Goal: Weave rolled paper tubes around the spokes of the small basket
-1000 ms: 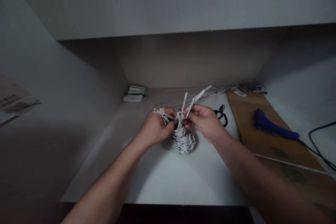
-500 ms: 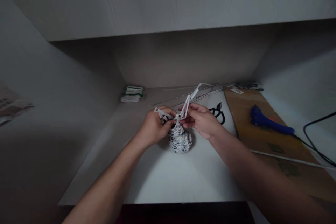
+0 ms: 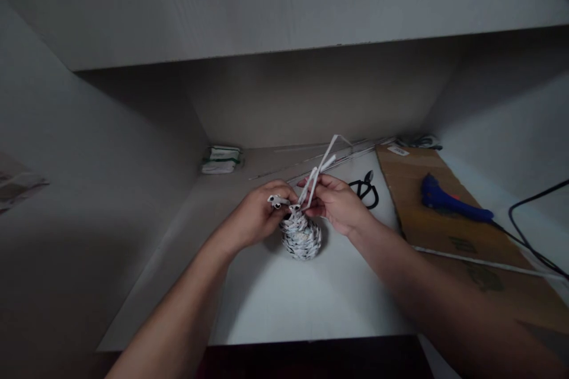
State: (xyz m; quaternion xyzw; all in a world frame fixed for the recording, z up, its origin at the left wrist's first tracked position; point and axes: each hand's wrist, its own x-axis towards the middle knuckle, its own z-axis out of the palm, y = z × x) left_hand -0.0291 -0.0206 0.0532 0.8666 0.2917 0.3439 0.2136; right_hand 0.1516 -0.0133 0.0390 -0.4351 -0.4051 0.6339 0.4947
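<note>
A small rounded piece woven from grey-white paper strips (image 3: 302, 243) rests on the white surface between my hands. My left hand (image 3: 262, 213) is closed round the left side of its narrow top, where short rolled paper ends stick out past the fingers. Several long white paper strips (image 3: 315, 185) rise from the top. My right hand (image 3: 335, 201) pinches these strips just right of the neck. Its fingertips and part of the neck's opening are partly hidden.
Black-handled scissors (image 3: 367, 192) lie beyond my right hand. At right, a blue glue gun (image 3: 453, 204) with a black cable rests on cardboard (image 3: 413, 177). Thin sticks (image 3: 351, 154) lie at the back, and a white-green packet (image 3: 221, 160) at back left. A shelf edge (image 3: 288, 50) overhangs.
The paper strips at the top have shifted, one now standing taller and bent over at its end. My left hand has turned slightly round the neck. The whole view has shifted a little.
</note>
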